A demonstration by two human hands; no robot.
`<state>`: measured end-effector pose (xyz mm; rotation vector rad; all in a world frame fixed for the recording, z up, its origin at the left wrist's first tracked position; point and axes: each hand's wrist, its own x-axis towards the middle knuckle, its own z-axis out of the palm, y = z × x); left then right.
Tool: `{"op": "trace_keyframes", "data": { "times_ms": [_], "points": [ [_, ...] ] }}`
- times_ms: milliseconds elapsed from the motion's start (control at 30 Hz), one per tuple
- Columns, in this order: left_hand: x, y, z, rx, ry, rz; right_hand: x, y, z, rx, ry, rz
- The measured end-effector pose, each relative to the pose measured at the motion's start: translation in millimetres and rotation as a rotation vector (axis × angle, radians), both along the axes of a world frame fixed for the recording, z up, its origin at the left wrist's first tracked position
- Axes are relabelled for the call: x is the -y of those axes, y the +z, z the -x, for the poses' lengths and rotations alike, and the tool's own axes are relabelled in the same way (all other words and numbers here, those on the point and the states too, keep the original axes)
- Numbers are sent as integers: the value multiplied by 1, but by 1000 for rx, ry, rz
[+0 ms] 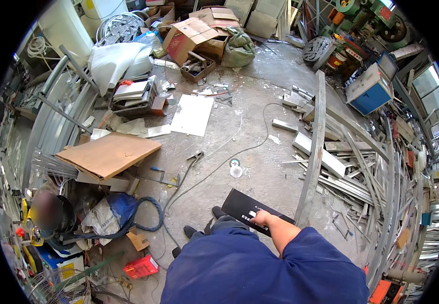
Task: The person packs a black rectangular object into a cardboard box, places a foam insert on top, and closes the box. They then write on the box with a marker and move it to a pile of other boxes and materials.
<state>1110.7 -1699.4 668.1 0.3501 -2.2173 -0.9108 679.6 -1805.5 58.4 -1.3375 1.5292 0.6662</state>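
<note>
A: What is the right hand (262, 218) doing?

B: It is closed. It grips a black box (239, 202) near the middle of the side with white print. Its fingertips are too small for me to see well.

A: Where is the black box?

B: It is just in front of the person's dark blue shirt (265, 268), a bit to the right, and it sits at a slant. A dark shoe (218, 212) shows by its left end. I can't tell if the box touches the grey floor (275, 182).

A: And the left hand?

B: I can't see it, so I can't tell if it is open or closed.

A: What lies past the box?

B: A pale round disc (236, 172) lies on the floor. A long dark cord (250, 150) bends past it. There is a clamp (195, 156) to the left, and a big white sheet (192, 115) lies farther away.

A: What is on the right side?

B: A long grey beam (319, 121) runs there. Next to it is a messy pile of metal bars (351, 177). A blue and white cabinet (370, 99) stands beyond them.

A: And on the left?

B: I see a wide, flat piece of brown cardboard (110, 154). Nearer to the person there is a thick blue hose (159, 215) that bends in a loop. A red box (141, 267) sits on the floor, well apart from the black one.
</note>
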Motion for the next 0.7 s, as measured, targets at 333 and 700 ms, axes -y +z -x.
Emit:
{"op": "trace_keyframes", "data": {
  "times_ms": [333, 700],
  "points": [
    [15, -10, 16, -48, -17, -80, 0, -18, 13, -51, -67, 73],
    [50, -19, 19, -146, -218, 55, -16, -25, 29, -35, -78, 56]
  ]
}}
